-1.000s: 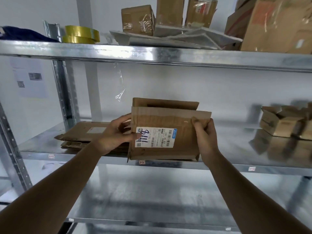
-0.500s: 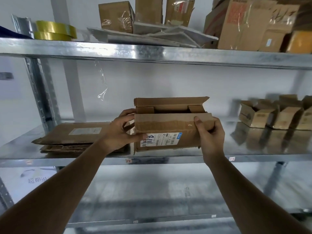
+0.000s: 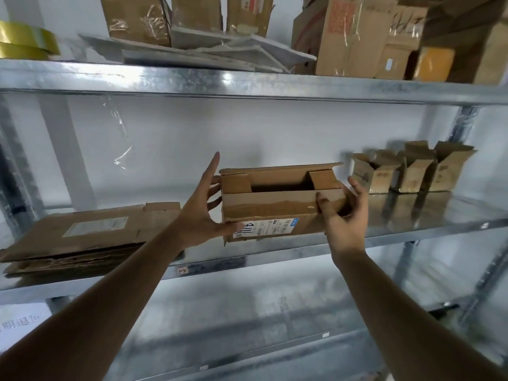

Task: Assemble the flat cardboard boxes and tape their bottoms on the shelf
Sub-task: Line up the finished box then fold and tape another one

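Observation:
A brown cardboard box [image 3: 275, 207] with a white shipping label stands opened up on the middle shelf [image 3: 275, 257], its flaps partly folded over a dark gap. My left hand [image 3: 202, 215] holds the box's left end: thumb on the front by the label, index finger pointing up, other fingers against the end. At the right end, my right hand [image 3: 343, 215] grips the box with the thumb on the front flap and the fingers curled round the corner. A stack of flat cardboard boxes [image 3: 90, 237] lies to the left on the same shelf.
Three small opened boxes [image 3: 412, 171] stand at the right of the middle shelf. A yellow tape roll [image 3: 24, 44] lies at the left of the upper shelf [image 3: 247, 83], beside taped boxes and flat grey sheets. A lower shelf shows below.
The flattened box has been opened into a rectangular box and tipped back on the shelf. Both hands shifted to its ends, and my left index finger lifted off.

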